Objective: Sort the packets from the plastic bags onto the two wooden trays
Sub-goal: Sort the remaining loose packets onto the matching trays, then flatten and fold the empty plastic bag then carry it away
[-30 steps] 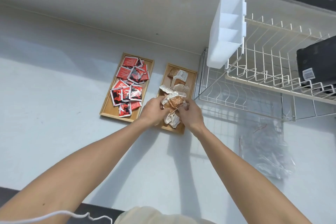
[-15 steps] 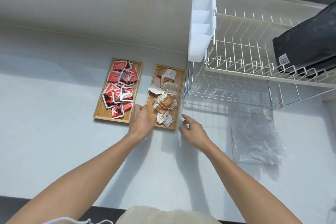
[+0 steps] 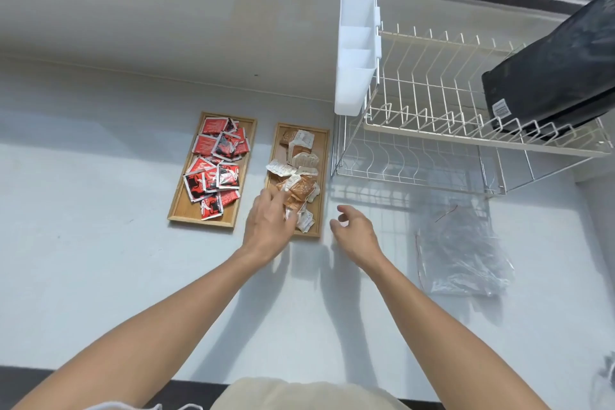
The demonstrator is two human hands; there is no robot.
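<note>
On the right wooden tray [image 3: 324, 156], whose long axis runs away from the person, the left hand [image 3: 268, 226] rests its spread, empty grip on the near brown packets [image 3: 298, 188], while the right hand [image 3: 356, 235] hovers loosely open, empty, just right of it.

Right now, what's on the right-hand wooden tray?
The right tray holds a loose pile of brown and white packets. The left hand covers its near left corner, so anything under there is hidden.
</note>
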